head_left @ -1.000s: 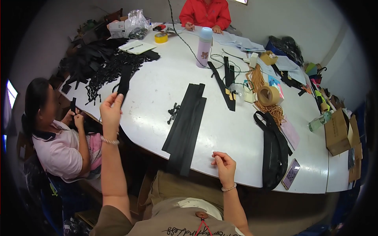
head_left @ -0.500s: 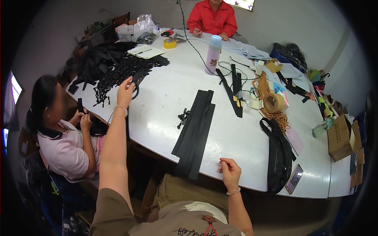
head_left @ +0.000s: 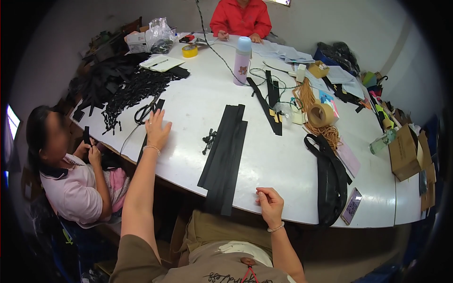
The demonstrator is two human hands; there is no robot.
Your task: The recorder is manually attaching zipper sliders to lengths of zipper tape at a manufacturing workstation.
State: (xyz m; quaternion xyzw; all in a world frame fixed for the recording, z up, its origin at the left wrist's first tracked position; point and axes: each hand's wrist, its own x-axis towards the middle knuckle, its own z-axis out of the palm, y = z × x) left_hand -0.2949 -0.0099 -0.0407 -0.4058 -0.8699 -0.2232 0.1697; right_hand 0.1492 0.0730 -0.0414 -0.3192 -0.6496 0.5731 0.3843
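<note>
My left hand is open, fingers spread, over a narrow black strip on the left of the table. The strip runs under the hand and on toward the table's edge. Beside the fingers lies a pair of black-handled scissors. Above the front edge, my right hand has its fingers curled together; whatever may be inside them is hidden. Between the hands, long black strips lie in a stack, their near ends hanging over the edge. A few small black pieces sit beside the stack.
A heap of black pieces covers the far left. A bottle, tape rolls, brown cord, a black bag and a phone stand or lie about. One person sits at left, another across the table.
My left hand has come back toward me and its fingers have spread from a grip. The scissors now lie beside it. The whole view has shifted slightly; my right hand stays curled.
</note>
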